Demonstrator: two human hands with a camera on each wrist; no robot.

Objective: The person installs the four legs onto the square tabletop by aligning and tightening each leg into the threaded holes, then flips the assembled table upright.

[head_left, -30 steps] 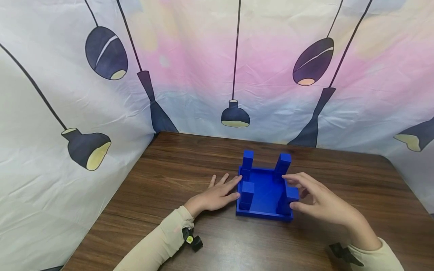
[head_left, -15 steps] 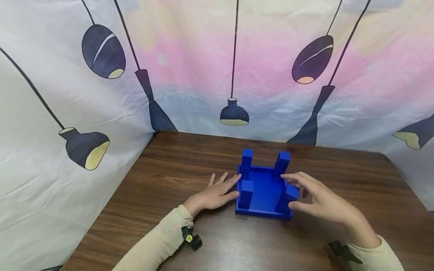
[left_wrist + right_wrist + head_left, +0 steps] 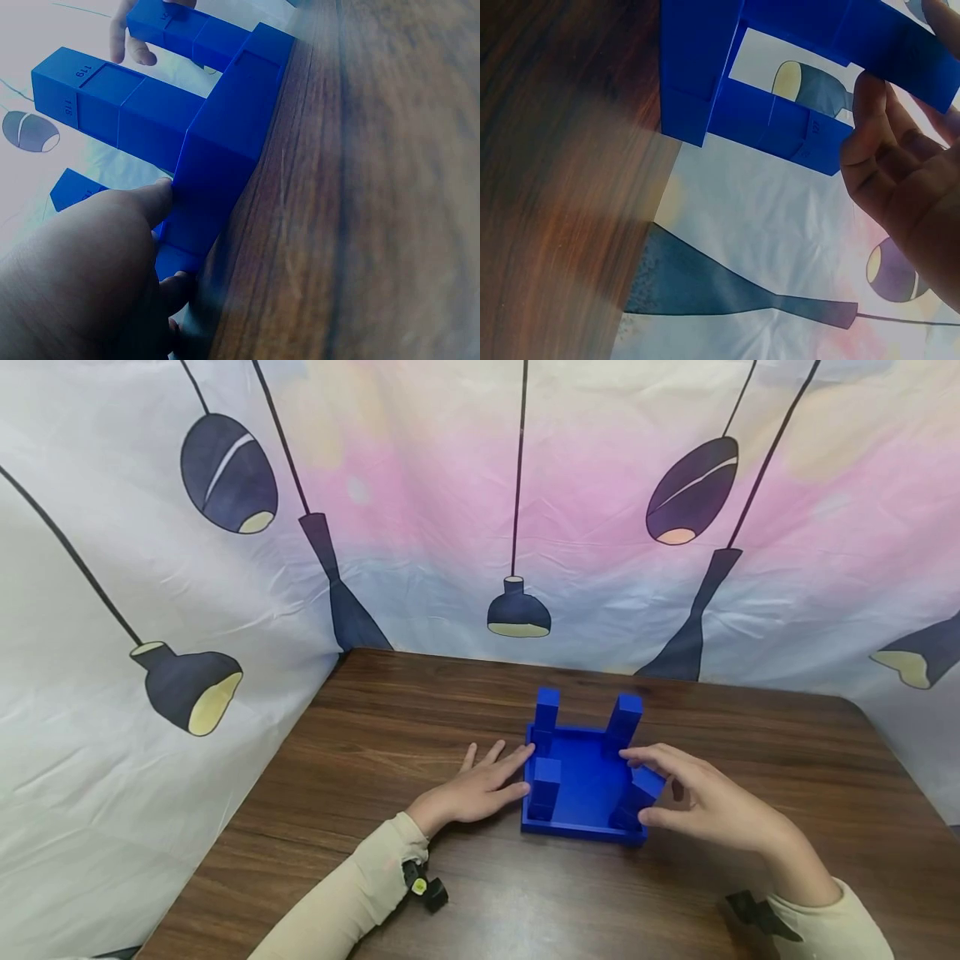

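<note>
A square blue tray (image 3: 585, 777) with a low rim lies on the table, a blue block standing like a post at each corner. My left hand (image 3: 472, 789) rests flat on the table, thumb and fingertips touching the tray's left wall (image 3: 214, 172). At the near right corner, my right hand (image 3: 708, 789) holds a blue block (image 3: 647, 785) between thumb and fingers; that block leans outward to the right. Upright stand the near left block (image 3: 547, 789), far left block (image 3: 547, 710) and far right block (image 3: 625, 718). Small numbers mark the blocks (image 3: 97, 94).
The tray sits on a brown wood-grain table (image 3: 360, 735). Behind it hangs a pastel cloth (image 3: 442, 527) printed with dark lamps, meeting the table's back edge. Black straps with small devices (image 3: 425, 887) circle both wrists.
The near right block has tipped from upright to leaning right in my right hand. My left hand has stayed at the tray's left wall.
</note>
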